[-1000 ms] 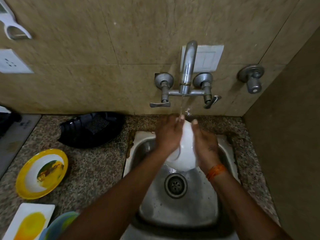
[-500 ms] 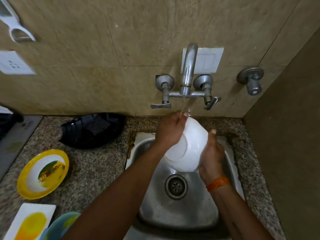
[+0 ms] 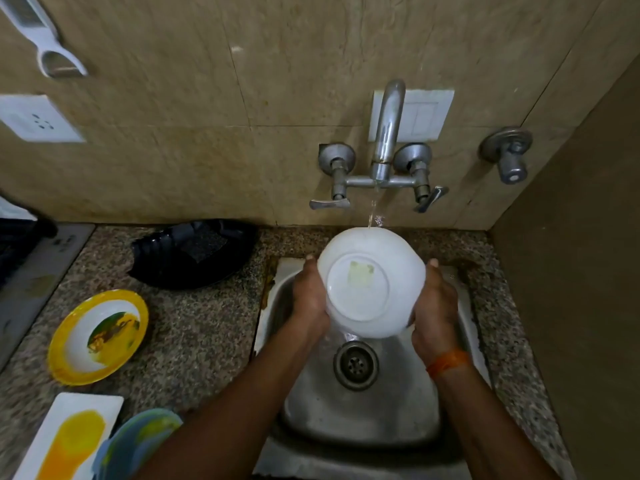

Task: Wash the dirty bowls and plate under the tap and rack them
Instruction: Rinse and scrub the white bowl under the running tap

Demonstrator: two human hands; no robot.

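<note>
A white bowl (image 3: 370,282) is held upside down over the steel sink (image 3: 360,410), its flat base facing me. Water from the tap (image 3: 386,133) falls onto its far rim. My left hand (image 3: 310,299) grips the bowl's left side and my right hand (image 3: 433,303) grips its right side; the fingers are hidden behind the bowl. On the counter to the left lie a yellow-rimmed bowl (image 3: 98,336) with food stains, a white rectangular plate (image 3: 65,441) smeared yellow, and a blue-green bowl (image 3: 138,441).
A black plastic rack (image 3: 194,252) sits on the granite counter at the back left of the sink. A side wall rises close on the right. A spare valve (image 3: 507,154), a switch plate and a socket are on the tiled wall.
The bowl has turned from tilted on its side to base-up, facing me. My hands have shifted to opposite sides of it, and it sits a little lower under the stream.
</note>
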